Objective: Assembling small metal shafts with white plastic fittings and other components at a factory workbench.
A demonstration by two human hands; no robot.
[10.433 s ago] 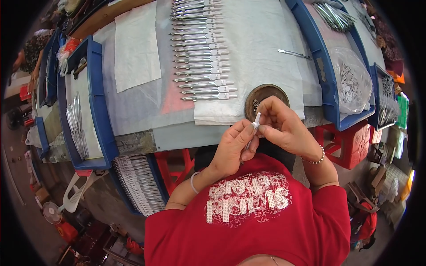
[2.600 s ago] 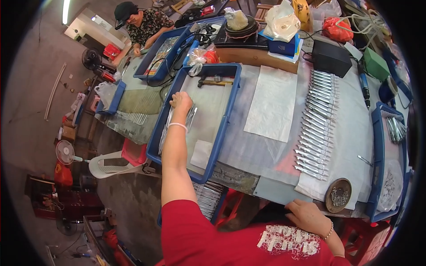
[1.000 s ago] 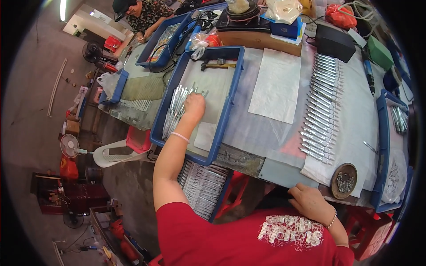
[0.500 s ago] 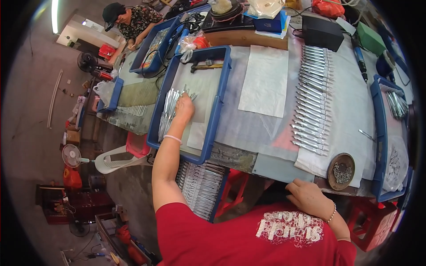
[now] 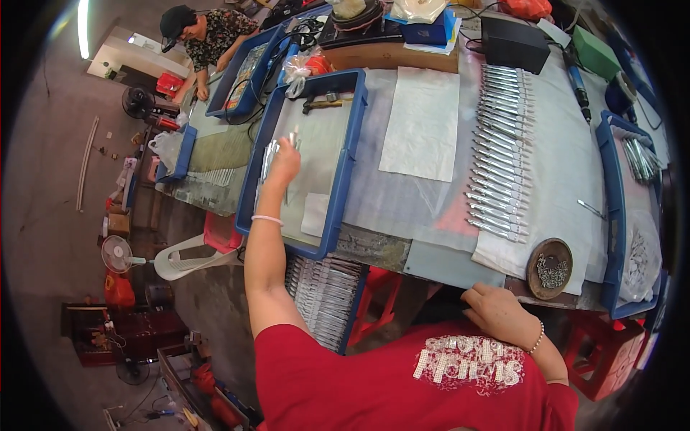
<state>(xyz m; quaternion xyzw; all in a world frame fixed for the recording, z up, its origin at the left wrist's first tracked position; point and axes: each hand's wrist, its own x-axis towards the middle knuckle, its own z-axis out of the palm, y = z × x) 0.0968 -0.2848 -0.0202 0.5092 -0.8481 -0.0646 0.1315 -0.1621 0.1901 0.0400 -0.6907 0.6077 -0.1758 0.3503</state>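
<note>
My left hand (image 5: 283, 164) is inside a blue plastic tray (image 5: 347, 161), closed round a bunch of slim silvery metal pieces (image 5: 292, 138) whose ends poke out above the fingers. More of the same pieces (image 5: 267, 164) lie along the tray's left side, partly hidden by my hand. A hammer (image 5: 327, 103) rests at the tray's far end. My right hand (image 5: 497, 310) sits at the table's front edge, near a grey plate (image 5: 453, 267); its fingers are loosely bent and a little apart, with nothing seen in them.
A long row of silvery pieces (image 5: 499, 154) lies on white paper right of a blank sheet (image 5: 420, 122). At the front right is a round dish (image 5: 539, 287) of small metal parts. Another blue tray (image 5: 614, 208) stands far right. Across the table, a person (image 5: 208, 43) works.
My left hand has moved slightly left in the tray, now gripping an upright bunch; fewer loose pieces show beside it. My right hand stays at the table edge.
</note>
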